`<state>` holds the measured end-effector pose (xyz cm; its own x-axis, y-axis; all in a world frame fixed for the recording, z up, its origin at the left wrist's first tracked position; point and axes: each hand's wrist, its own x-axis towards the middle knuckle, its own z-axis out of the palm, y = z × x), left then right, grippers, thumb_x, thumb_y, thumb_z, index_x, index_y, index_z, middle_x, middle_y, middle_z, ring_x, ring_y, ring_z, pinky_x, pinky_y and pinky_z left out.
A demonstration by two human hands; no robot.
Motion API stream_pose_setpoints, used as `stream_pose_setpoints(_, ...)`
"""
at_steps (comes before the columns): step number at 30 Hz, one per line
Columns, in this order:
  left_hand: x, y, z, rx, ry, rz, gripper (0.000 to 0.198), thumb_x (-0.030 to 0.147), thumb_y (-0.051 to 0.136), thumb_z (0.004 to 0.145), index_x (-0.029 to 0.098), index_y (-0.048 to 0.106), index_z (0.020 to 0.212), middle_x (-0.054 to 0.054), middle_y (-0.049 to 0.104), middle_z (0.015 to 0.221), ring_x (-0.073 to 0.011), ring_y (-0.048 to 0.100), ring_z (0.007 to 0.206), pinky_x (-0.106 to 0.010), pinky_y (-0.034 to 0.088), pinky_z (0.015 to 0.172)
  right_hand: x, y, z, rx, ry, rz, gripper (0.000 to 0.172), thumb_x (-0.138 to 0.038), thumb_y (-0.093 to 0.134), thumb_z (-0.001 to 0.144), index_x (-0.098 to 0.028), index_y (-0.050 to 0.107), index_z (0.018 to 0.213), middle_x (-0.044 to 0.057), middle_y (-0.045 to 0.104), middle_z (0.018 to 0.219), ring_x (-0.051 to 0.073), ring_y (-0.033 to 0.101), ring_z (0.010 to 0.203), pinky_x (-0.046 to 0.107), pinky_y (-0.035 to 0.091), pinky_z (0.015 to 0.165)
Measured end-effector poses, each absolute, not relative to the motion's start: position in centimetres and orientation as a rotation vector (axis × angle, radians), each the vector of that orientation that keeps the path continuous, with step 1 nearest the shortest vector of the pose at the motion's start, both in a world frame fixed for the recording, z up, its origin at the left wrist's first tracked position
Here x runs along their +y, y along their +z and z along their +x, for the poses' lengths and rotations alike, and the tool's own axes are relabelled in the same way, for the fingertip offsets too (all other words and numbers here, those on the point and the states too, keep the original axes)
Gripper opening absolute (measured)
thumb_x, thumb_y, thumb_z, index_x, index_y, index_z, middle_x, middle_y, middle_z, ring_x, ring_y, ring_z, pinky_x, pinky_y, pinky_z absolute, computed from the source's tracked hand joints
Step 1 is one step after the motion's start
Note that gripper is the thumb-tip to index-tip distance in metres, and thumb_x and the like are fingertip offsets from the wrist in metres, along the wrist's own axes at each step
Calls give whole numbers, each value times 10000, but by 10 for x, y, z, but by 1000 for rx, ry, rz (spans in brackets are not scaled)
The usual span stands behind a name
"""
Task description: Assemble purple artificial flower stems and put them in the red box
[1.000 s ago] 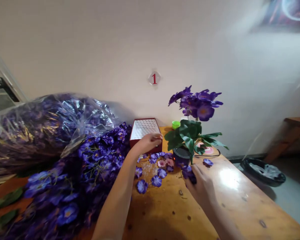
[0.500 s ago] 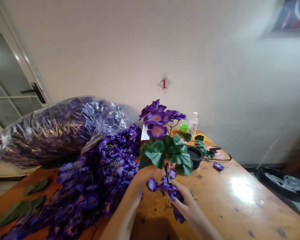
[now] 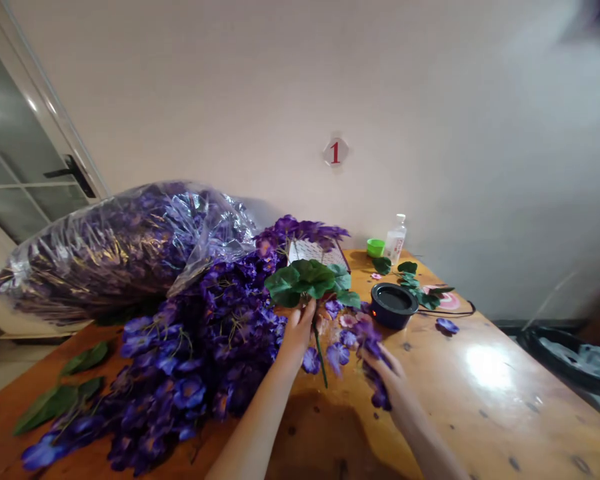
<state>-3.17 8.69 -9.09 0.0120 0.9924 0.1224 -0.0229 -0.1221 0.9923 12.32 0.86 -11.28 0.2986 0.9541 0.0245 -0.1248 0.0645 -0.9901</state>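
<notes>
My left hand [image 3: 300, 333] is closed round the stem of an artificial flower bunch [image 3: 313, 279], with green leaves just above the fingers and purple blooms at the top. Its bare green stem end points down below the hand. To the right, my right hand [image 3: 387, 370] is closed on a small purple flower cluster [image 3: 373, 353], blurred by motion. Between the hands, loose purple and pink petals [image 3: 337, 357] lie on the wooden table [image 3: 445, 427]. Just beyond my right hand stands a round black melting pot [image 3: 394, 303] with a small orange light.
A large pile of purple flowers [image 3: 180, 393] spreads over the left side, with a clear plastic bag of flowers [image 3: 105, 253] behind. At the back are a green cup [image 3: 375, 248], a bottle [image 3: 396, 237] and loose leaves [image 3: 410, 283]. A black bin [image 3: 570, 357] stands right.
The flower bunch has tipped away and moved slightly left in my left hand. My right hand has moved right, away from the stem, carrying the purple cluster. The view has shifted slightly.
</notes>
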Motion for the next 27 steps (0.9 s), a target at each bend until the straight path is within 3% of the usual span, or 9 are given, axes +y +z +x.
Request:
stream_pose_setpoints(4,102,-106,-40,1240,1246,1381,412,519,487,857,170,560,1063,-46,679,776,-168,635,660,-269,495,637,21,-103,143,-663,1075,-1231,380,-480,721,630,-182,601,834,-85,465,485,59,365,367,149,254,310)
stream_pose_setpoints(9,110,-128,-38,1380,1144,1508,306,363,443,909,158,476,1134,-16,656,657,-161,593,478,-278,488,528,30,-98,150,-648,1008,-1290,379,-485,705,644,-194,568,844,-96,436,469,61,376,354,154,292,306)
stream_pose_setpoints(12,107,-129,-41,1456,1127,1625,332,191,514,859,178,446,1183,-60,690,822,-195,681,750,-286,519,693,30,-99,147,-682,969,-1297,400,-497,711,636,-188,564,844,-93,434,478,66,393,351,170,320,314)
stream_pose_setpoints(16,98,-118,-48,1532,1139,1808,432,68,604,738,191,493,1137,-110,627,1081,-253,582,1096,-355,447,935,28,-101,144,-773,885,-1279,416,-539,692,646,-187,546,813,-91,411,479,76,398,353,186,314,308)
stream_pose_setpoints(20,89,-103,-53,1603,1143,1966,454,86,636,722,170,490,1143,-117,547,1130,-278,511,1157,-409,404,992,26,-98,147,-691,795,-1247,367,-486,708,652,-191,561,814,-79,448,525,68,401,399,179,334,345)
stream_pose_setpoints(24,81,-94,-56,1825,1103,2142,583,135,681,712,143,425,1236,-140,502,1146,-301,488,1156,-437,432,957,27,-89,155,-514,1106,-1010,288,-397,714,648,-200,534,756,-97,376,498,48,299,374,162,229,324)
stream_pose_setpoints(27,72,-88,-55,1879,1259,2195,612,125,620,762,145,354,1313,-173,448,1220,-307,477,1156,-451,442,926,29,-76,160,-537,1288,-783,222,-352,671,653,-182,535,696,-84,383,528,35,236,379,172,229,349)
